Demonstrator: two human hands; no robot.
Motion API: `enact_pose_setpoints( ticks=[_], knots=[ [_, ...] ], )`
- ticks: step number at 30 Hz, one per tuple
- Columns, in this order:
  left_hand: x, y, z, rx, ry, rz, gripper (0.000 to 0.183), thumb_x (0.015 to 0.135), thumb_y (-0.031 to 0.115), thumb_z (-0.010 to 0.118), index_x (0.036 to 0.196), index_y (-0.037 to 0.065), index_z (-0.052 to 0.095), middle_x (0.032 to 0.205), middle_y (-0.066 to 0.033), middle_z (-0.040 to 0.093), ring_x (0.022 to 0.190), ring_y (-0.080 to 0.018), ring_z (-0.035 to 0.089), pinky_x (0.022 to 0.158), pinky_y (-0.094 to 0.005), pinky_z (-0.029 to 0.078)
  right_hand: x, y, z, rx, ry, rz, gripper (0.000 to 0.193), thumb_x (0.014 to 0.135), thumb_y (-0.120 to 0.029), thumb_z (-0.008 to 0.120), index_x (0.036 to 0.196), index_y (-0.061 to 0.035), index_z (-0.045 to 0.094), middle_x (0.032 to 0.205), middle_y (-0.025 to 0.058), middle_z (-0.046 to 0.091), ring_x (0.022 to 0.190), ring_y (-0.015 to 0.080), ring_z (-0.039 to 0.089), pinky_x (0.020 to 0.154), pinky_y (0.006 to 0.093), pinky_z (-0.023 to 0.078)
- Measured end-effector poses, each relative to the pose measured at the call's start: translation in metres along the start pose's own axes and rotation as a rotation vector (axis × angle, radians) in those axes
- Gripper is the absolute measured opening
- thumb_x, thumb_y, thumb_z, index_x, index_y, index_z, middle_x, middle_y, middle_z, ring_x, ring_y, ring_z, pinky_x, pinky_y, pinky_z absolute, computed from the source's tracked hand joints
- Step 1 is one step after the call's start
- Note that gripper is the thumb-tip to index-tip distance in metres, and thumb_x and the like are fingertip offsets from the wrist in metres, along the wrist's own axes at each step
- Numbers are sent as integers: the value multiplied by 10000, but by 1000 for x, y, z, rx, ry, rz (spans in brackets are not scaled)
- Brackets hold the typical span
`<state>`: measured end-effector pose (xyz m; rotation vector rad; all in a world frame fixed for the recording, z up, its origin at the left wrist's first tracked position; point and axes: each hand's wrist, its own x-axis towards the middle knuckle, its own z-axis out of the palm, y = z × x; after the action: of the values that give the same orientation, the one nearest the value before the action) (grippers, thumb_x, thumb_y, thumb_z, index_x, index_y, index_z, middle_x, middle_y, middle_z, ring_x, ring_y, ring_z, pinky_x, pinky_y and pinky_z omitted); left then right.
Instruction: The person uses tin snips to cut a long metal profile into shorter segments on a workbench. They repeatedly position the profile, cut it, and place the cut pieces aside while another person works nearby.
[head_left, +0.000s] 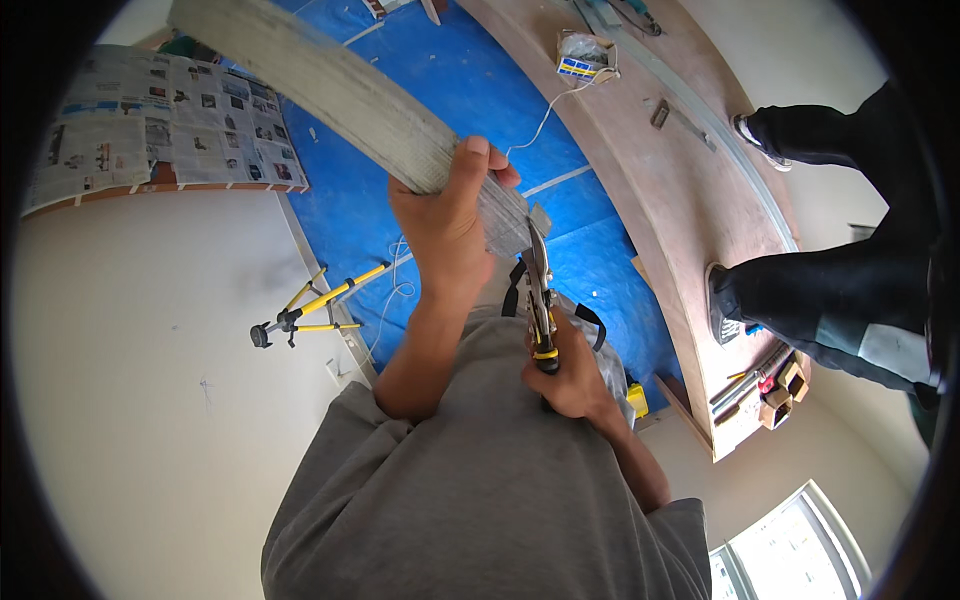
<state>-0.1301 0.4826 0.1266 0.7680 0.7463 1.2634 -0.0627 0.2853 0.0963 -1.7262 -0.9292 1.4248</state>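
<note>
A long grey metal strip [350, 100], probably a stud or channel, runs from the upper left down to its near end in front of me. My left hand [450, 220] is closed round it close to that end, thumb on top. In my right hand [572, 372] is a pair of tin snips [540, 290] with yellow-and-black handles. Their jaws are at the strip's near corner, where a small bent flap [541, 219] stands out. Whether the blades are closed on the metal I cannot tell.
Blue sheeting [350, 150] covers the floor. A yellow tripod [315, 305] stands at left, near newspaper-covered boarding [170, 120]. On the right, a person's legs [830, 270] stand on a long wooden platform [640, 150], which bears a small box [587, 57] with a white cord and metal pieces.
</note>
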Motion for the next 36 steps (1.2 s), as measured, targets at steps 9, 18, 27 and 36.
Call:
enact_pose_setpoints(
  ticks=[9, 18, 27, 36],
  knots=[
    [-2, 11, 9, 11, -66, 30, 141, 923, 133, 762, 907, 35, 660, 796, -78, 679, 693, -191, 656, 649, -326, 533, -1, -1, 4, 33, 17, -75, 335, 745, -68, 683, 1031, 15, 530, 799, 150, 582, 738, 267, 575, 723, 394, 482],
    [0, 12, 6, 45, -15, 5, 132, 922, 113, 746, 907, 32, 643, 788, -81, 667, 683, -195, 643, 635, -336, 525, 2, 8, 23, 122, 55, -95, 310, 744, -57, 679, 1009, 7, 532, 770, 115, 592, 703, 203, 562, 681, 364, 479],
    [-4, 16, 5, 4, -20, 29, 132, 931, 120, 731, 896, 27, 644, 790, -79, 662, 689, -197, 638, 658, -339, 529, 1, 3, 21, 149, -9, -94, 409, 753, -111, 713, 1098, 12, 530, 823, 138, 599, 759, 252, 599, 742, 387, 494],
    [-5, 27, 9, 5, -43, 65, 129, 928, 110, 740, 879, 33, 650, 808, -89, 680, 690, -201, 649, 664, -344, 543, 2, -2, 23, 188, 27, -85, 341, 762, -93, 695, 1046, 21, 545, 767, 138, 577, 709, 221, 562, 686, 376, 476]
  ],
)
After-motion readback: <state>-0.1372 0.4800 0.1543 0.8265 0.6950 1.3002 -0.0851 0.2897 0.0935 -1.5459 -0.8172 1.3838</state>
